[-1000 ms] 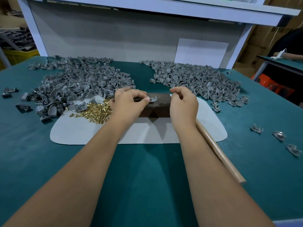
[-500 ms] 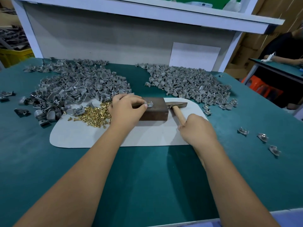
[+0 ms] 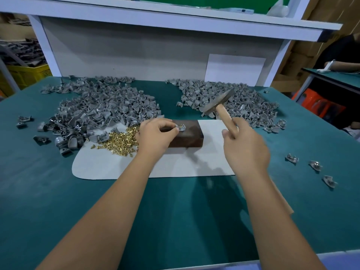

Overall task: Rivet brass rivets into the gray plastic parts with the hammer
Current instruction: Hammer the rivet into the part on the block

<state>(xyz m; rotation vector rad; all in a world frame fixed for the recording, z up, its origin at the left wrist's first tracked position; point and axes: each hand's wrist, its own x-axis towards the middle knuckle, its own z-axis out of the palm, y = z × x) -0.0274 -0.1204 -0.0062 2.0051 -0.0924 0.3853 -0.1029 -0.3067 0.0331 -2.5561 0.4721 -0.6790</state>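
Since half a second ago your right hand (image 3: 245, 148) has lifted the hammer (image 3: 218, 103) off the mat, gripping its handle. Your left hand (image 3: 155, 137) pinches a gray part (image 3: 180, 127) with brass rivet on the dark block (image 3: 187, 136), mid-counter.

The right hand (image 3: 246, 148), empty and up beside the left over the dark block (image 3: 187, 137) a second ago, then reaching for the hammer (image 3: 219, 105) lying on the white mat (image 3: 210, 164) half a second ago, now grips the wooden handle. The hammer has left the mat: its head is raised and tilted, above and to the right of the block, in front of the right-hand pile of gray parts (image 3: 243, 103).
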